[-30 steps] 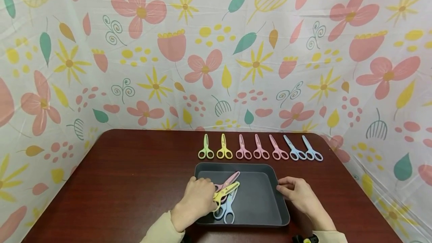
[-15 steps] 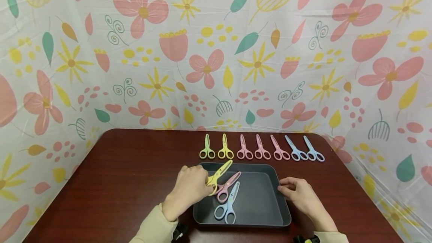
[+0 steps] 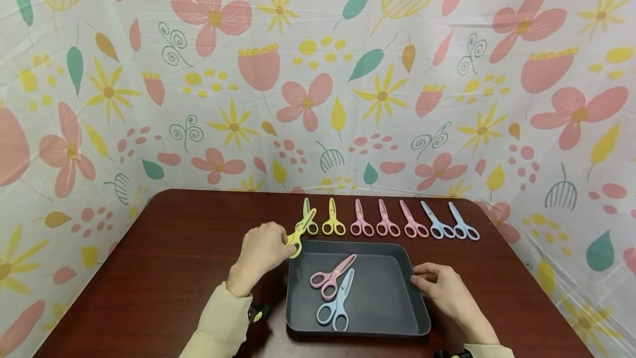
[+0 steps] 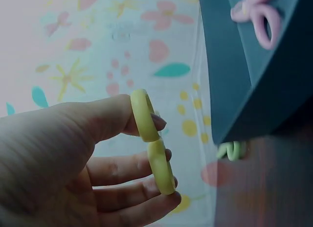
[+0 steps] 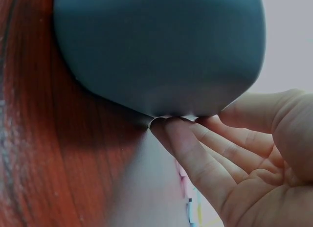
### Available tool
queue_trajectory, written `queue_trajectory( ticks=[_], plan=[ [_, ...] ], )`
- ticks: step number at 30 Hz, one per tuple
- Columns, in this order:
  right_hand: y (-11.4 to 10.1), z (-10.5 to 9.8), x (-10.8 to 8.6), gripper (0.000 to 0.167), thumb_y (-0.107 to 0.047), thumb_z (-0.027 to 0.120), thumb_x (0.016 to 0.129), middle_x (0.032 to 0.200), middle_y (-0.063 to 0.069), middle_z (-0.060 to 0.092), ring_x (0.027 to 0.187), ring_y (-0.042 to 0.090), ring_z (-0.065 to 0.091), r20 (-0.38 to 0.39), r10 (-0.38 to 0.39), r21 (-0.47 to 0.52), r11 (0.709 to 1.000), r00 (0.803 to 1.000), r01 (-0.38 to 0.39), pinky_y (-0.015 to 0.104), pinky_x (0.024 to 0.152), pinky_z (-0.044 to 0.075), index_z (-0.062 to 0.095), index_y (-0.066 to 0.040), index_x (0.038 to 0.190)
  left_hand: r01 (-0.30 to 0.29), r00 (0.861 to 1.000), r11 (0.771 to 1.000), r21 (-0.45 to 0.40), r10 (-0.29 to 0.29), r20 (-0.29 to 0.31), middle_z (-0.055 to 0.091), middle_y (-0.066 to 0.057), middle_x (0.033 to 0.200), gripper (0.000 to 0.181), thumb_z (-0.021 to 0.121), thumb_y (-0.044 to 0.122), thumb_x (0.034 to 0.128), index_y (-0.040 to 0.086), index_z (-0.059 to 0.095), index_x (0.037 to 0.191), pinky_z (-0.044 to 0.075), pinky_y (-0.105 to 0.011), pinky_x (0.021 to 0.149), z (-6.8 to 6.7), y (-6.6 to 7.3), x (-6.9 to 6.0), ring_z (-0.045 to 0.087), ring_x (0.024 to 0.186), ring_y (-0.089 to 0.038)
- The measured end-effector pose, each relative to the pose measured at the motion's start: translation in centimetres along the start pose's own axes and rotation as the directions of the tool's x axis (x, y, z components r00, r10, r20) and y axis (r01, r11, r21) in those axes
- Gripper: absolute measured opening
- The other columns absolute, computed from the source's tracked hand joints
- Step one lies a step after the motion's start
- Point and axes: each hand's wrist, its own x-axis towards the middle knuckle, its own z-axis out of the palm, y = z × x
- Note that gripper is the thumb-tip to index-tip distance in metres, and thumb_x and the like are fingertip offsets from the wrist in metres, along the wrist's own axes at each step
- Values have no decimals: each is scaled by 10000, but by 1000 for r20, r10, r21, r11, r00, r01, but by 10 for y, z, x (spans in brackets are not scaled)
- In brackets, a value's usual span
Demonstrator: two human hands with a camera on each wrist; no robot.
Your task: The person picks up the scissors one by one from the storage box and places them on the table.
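My left hand holds a pair of yellow scissors by the handle loops, in the air beyond the tray's far left corner. Thumb and fingers pinch the yellow loops in the left wrist view; the blades are hidden there. Seen from the head, the blades point away and overlap green scissors lying on the table. A dark grey tray contains pink scissors and blue scissors. My right hand touches the tray's right wall with its fingertips, which also show in the right wrist view.
Along the table's back edge runs a row of scissors: the green pair, a yellow pair, three pink pairs and two blue pairs. Behind the brown table hangs a flowered curtain.
The left hand has lifted the yellow scissors out of the tray and carried them back and left, toward the green pair. My right hand stays at the tray's right side.
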Motion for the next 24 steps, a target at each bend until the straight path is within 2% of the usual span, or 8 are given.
queue_trajectory(
  ticks=[7, 16, 20, 24],
  plan=[
    [0, 2, -2, 191, -49, 684, 891, 909, 87, 707, 785, 194, 684, -5, 0, 7, 1000, 1000, 0, 329, 647, 561, 682, 31, 1065, 134, 991, 989, -62, -133, 25, 201, 90, 454, 496, 739, 251, 794, 178, 372, 467, 157, -264, 413, 5, -20, 15, 224, 393, -109],
    [1, 0, -2, 187, -47, 680, 896, 920, 96, 706, 792, 194, 683, -7, -6, 9, 1000, 1000, 7, 325, 651, 561, 680, 32, 1066, 228, 973, 970, -81, -225, 40, 265, 62, 450, 470, 729, 258, 808, 179, 408, 474, 195, -268, 406, 19, -39, 34, 258, 395, -124],
    [0, 0, -2, 186, -52, 679, 896, 918, 93, 706, 790, 196, 682, -12, -9, 10, 1000, 1000, 9, 325, 649, 560, 682, 26, 1066, 276, 961, 956, -98, -275, 27, 303, 51, 454, 457, 724, 273, 821, 184, 432, 481, 226, -277, 409, 26, -47, 40, 288, 399, -136],
    [0, 2, -2, 173, -46, 680, 894, 919, 89, 704, 796, 200, 683, -16, 4, 20, 1000, 1000, -3, 327, 648, 560, 687, 22, 1054, 336, 942, 936, -101, -335, 30, 308, 46, 456, 468, 718, 295, 830, 183, 428, 479, 243, -287, 414, 33, -52, 46, 295, 400, -143]
  ],
)
